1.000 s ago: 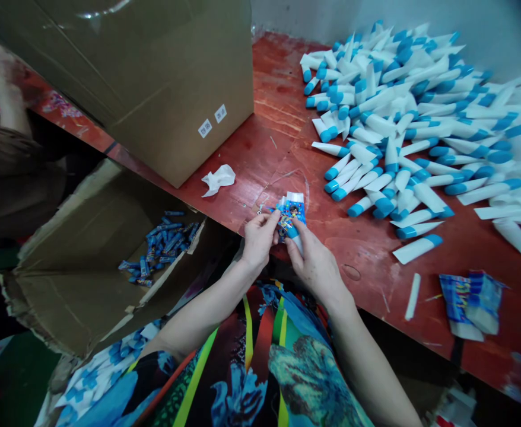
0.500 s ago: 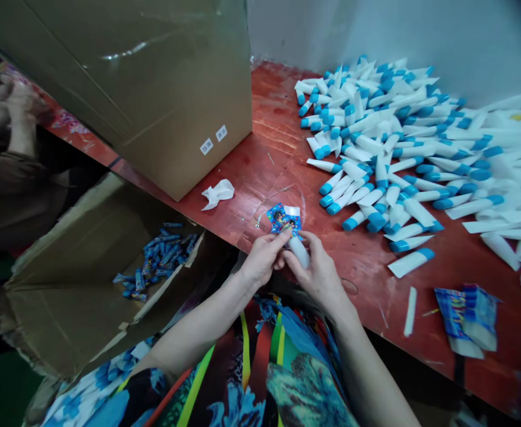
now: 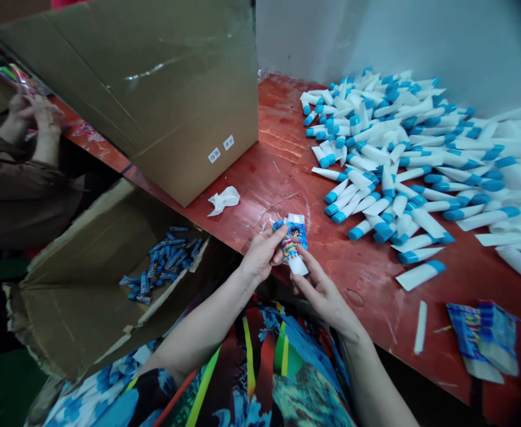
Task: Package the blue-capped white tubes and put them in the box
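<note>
Above the table's front edge, my left hand (image 3: 259,258) pinches a blue, colourfully printed plastic sleeve (image 3: 289,247) between thumb and fingers. A white tube (image 3: 298,267) sits inside the sleeve, with its flat white end sticking out toward me. My right hand (image 3: 325,295) has its thumb and fingers closed on the tube's end. Behind the sleeve, on the table, lies more of the same blue printed packaging (image 3: 299,224). To the right is a large pile of white tubes with blue caps (image 3: 389,160).
A tall cardboard box (image 3: 189,118) stands on the red table (image 3: 278,163). Below left, an open carton (image 3: 78,296) holds several wrapped blue tubes (image 3: 167,261). Crumpled white scrap (image 3: 224,200) and blue packets (image 3: 483,338) lie on the table. Another person's hands (image 3: 38,112) work at far left.
The blue-capped tube went into the printed sleeve, blue end first; only its white end now shows. My right hand shifted down to that end. The view tilted slightly.
</note>
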`<state>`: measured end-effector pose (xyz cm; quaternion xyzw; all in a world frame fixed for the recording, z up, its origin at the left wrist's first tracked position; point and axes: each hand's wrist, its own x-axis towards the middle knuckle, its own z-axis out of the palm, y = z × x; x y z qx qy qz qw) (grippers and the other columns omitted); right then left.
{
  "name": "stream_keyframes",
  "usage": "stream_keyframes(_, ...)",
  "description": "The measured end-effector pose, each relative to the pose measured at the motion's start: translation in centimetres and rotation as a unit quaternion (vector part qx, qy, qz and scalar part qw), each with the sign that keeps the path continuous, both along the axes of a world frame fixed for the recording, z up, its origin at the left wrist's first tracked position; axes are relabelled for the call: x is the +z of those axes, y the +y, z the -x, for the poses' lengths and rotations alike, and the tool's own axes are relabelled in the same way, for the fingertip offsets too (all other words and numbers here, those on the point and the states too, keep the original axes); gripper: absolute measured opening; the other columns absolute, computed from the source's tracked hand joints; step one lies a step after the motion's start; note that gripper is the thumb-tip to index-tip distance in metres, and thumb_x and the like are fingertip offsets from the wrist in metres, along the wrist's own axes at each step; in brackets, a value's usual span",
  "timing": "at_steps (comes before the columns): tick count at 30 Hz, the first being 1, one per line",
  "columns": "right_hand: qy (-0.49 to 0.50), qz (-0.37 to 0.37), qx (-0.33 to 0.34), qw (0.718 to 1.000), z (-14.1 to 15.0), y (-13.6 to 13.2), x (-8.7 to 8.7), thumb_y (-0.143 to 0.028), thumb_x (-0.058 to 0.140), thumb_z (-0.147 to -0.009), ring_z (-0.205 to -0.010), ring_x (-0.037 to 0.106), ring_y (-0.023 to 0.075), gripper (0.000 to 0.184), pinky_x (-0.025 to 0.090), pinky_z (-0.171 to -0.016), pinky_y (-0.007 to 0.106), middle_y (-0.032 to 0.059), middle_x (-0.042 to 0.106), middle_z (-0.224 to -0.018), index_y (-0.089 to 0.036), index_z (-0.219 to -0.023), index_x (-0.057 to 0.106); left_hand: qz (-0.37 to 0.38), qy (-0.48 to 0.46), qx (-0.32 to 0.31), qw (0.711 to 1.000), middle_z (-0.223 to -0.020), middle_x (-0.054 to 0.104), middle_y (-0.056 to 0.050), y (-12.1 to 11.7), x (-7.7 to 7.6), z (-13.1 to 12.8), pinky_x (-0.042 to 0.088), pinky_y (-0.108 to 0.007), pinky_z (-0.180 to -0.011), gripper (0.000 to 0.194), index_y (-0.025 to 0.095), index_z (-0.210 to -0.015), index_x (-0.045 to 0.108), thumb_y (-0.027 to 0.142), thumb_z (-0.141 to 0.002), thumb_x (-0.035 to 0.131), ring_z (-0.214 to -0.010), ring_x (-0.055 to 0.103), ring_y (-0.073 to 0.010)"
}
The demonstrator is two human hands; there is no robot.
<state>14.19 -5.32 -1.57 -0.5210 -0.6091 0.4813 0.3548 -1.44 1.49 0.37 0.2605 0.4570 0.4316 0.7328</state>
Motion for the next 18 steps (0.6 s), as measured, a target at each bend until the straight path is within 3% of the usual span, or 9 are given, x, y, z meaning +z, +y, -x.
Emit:
stream_keyframes(2,0.071,0.053,0.002,0.996,-0.2,-0.1,-0.5,-0.047,0.056,-0.101,-0.066,0.067,0.0193,0.066,0.059,-0.065,0.036,0.0020,0.073,-0.088,-0.023,-0.159,0.040,0.005,-0.017,-0.009,1.000,-0.042,0.046,0.006,0.0,-0.2,0.1,0.018,-0.023,-0.040,0.049,0.016,-0.075,0.060,0.061,-0.081,0.079,-0.034,0.031,-0.0043)
stream_keyframes(4,0.124,0.076,-0.023,0.989,-0.1,0.3,-1.0,-0.050,0.063,-0.095,-0.063,0.066,0.0193,0.063,0.058,-0.063,0.037,0.0013,0.071,-0.084,-0.022,-0.150,0.048,0.010,-0.028,-0.022,0.999,-0.040,0.045,0.006,-0.5,-0.4,0.0,0.023,-0.022,-0.040,0.052,0.018,-0.072,0.056,0.063,-0.080,0.079,-0.034,0.035,-0.0061)
stream_keyframes(9,0.149,0.094,-0.061,0.983,1.2,1.6,-1.9,-0.058,0.073,-0.083,-0.053,0.064,0.0187,0.055,0.055,-0.053,0.035,-0.0013,0.071,-0.075,-0.024,-0.123,0.056,0.024,-0.039,-0.034,0.998,-0.039,0.044,0.006,-1.5,-0.5,-0.1,0.035,-0.024,-0.044,0.054,0.019,-0.070,0.055,0.066,-0.078,0.079,-0.037,0.041,-0.0091)
stream_keyframes(14,0.118,0.095,-0.061,0.987,0.8,1.9,-2.0,-0.062,0.071,-0.084,-0.052,0.059,0.0164,0.049,0.049,-0.048,0.031,-0.0019,0.069,-0.076,-0.027,-0.113,0.053,0.022,-0.001,-0.039,0.999,-0.040,0.044,0.005,-1.4,-1.0,0.2,0.023,-0.023,-0.041,0.052,0.017,-0.070,0.058,0.064,-0.079,0.079,-0.036,0.035,-0.0059)
stream_keyframes(18,0.002,0.048,-0.005,0.999,-2.5,2.1,-0.2,-0.055,0.067,-0.091,-0.075,0.065,0.0177,0.040,0.055,-0.066,0.032,0.0024,0.071,-0.093,-0.023,-0.116,0.061,0.014,0.069,-0.057,0.996,-0.046,0.049,0.005,-2.0,-1.1,-1.0,0.015,-0.025,-0.039,0.042,0.017,-0.078,0.064,0.055,-0.081,0.079,-0.034,0.033,-0.0060)
